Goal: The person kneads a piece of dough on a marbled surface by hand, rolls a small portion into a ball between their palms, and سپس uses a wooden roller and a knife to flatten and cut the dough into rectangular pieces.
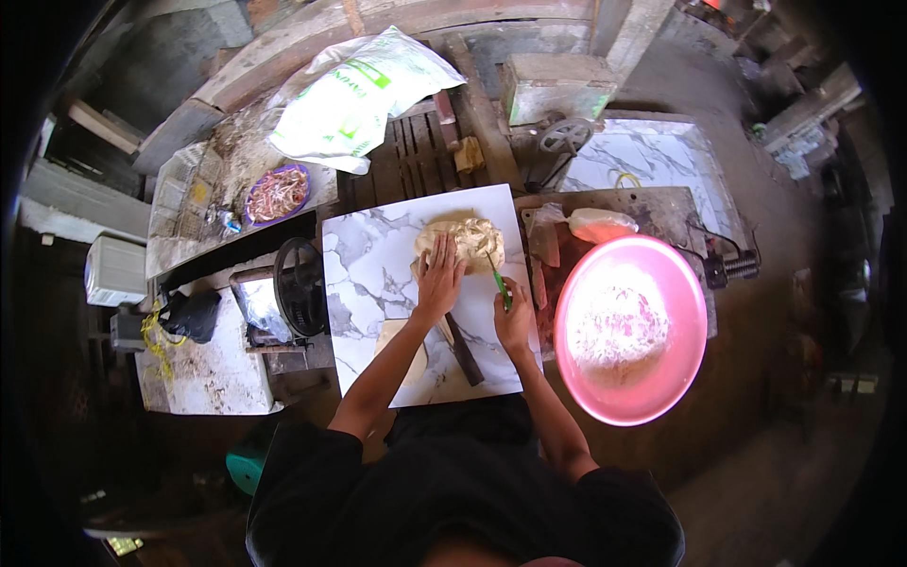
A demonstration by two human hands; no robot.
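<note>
Head cam: L hand [438,280] flat on dough [476,238], grip unclosed; R hand [511,319] pinching green-hndl knife [501,287] nr dough.

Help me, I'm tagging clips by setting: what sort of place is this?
Probably a small, rough food workshop: pale dough lies on a marble-patterned board, a pink basin of white powder, perhaps flour, sits at right, and a black-wheeled machine stands at left.
</note>
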